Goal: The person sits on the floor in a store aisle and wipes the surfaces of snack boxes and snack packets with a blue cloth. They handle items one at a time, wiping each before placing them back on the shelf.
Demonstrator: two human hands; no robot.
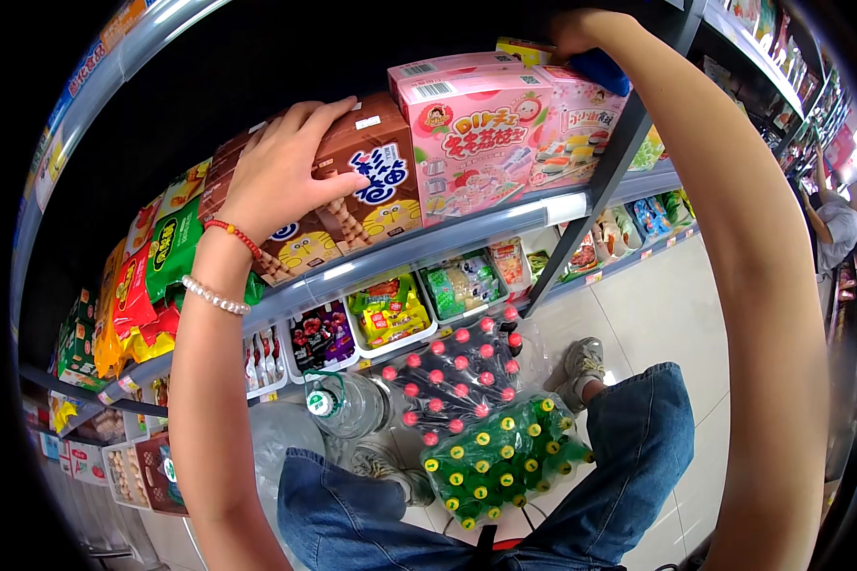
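Observation:
My left hand (278, 168) lies with spread fingers over the top and front of brown cartons of egg-roll-like snacks (382, 168) on the shelf. Red beads and a string of pearls circle its wrist. Right of these cartons stand a pink DIY candy box (475, 135) and another pink box (575, 128) picturing sushi. Behind the second pink box, my right hand (578, 34) reaches into the dark upper shelf area, its fingers mostly hidden. Near it are a yellow package (525, 51) and a dark blue thing (601, 70) that I cannot identify.
A grey shelf post (618, 153) stands beside my right forearm. Below the shelf edge (428, 246) sit trays of wrapped snacks (389, 310). Shrink-wrapped dark bottles (460, 371), green bottles (507, 457) and a large water bottle (350, 407) occupy the floor. Another person (835, 221) is far right.

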